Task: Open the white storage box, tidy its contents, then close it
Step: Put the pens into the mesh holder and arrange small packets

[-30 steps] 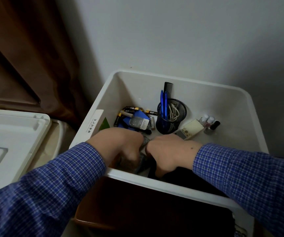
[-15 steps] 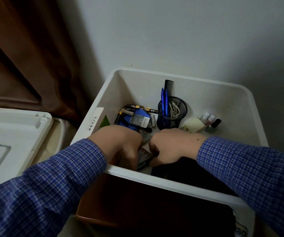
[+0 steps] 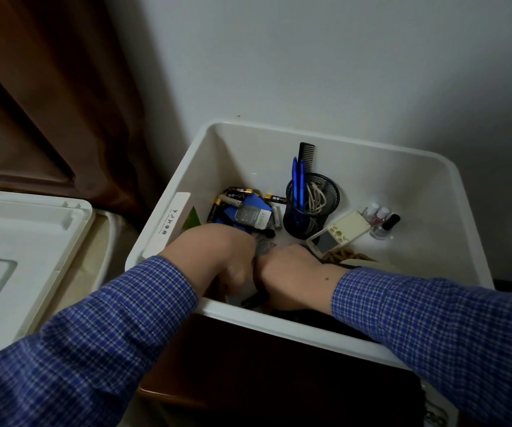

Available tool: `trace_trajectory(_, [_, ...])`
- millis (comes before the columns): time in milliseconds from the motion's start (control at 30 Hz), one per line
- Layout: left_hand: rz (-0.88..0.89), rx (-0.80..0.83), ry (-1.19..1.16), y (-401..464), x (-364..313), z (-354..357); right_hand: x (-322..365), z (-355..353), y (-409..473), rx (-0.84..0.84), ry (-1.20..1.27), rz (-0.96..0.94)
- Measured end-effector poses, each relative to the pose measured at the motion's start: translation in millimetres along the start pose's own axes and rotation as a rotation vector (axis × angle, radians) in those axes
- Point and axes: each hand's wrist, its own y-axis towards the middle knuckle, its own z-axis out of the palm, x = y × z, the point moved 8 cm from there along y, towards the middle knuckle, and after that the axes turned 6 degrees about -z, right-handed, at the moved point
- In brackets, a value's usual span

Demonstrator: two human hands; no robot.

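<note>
The open white plastic storage box [image 3: 427, 192] sits against the grey wall, its long side running left to right, with its white lid [image 3: 17, 251] lying flat to the left. Both hands are down inside near the front wall: the left hand [image 3: 217, 257] and right hand [image 3: 294, 275] have curled fingers around dark items I cannot make out. Behind them stand one black mesh pen cup [image 3: 313, 208] holding two blue pens [image 3: 297, 183] and one black comb [image 3: 306, 155], loose batteries [image 3: 236, 195], and three small bottles [image 3: 381, 218].
</note>
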Motion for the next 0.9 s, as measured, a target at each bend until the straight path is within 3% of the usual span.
trace_trajectory(267, [0.011,-0.003,-0.025,-3,2,-4,1,-8,-4,-0.025,-0.009,-0.020])
trace_trajectory(533, [0.044,-0.049,-0.123,-10,1,-6,-44,-35,-44,-0.212,0.472,0.092])
trace_trajectory(667, [0.223,-0.132,-0.208,-19,-13,-18,-74,-38,-62,-0.288,0.705,0.152])
trace_trajectory(900, [0.397,-0.136,-0.425,-26,-28,-27,-103,-39,-86,-0.387,0.981,0.117])
